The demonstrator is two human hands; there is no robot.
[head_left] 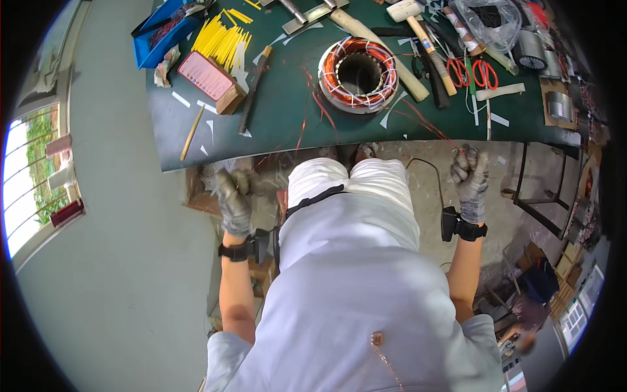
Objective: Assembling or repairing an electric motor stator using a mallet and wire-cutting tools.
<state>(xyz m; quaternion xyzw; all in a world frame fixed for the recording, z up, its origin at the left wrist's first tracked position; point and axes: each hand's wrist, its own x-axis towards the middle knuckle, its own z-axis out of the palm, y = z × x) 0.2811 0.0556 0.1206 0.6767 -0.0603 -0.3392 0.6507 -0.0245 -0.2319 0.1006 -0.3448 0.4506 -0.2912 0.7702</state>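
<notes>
On the green worktable (274, 134) stands a motor stator (323, 85), its ring of orange-red copper windings tied with white lacing. Thin copper wires (303, 124) trail from it over the table's near edge toward both sides. My left hand (234, 196), in a grey glove, is closed off the table's near edge at left, with a wire running to its fingers. At right, my gloved right hand (469, 173) is closed on the end of the copper wires (434, 127) stretching from the stator. Both hands are well apart, with my lap between them.
Left on the table lie yellow sticks (219, 42), a phone (204, 75) leaning on a wooden block (230, 99), a dark rod (255, 91) and a blue bin (153, 49). Right are a mallet (423, 36), red-handled scissors (484, 75) and wire spools (530, 49). Another person (529, 313) is at far right.
</notes>
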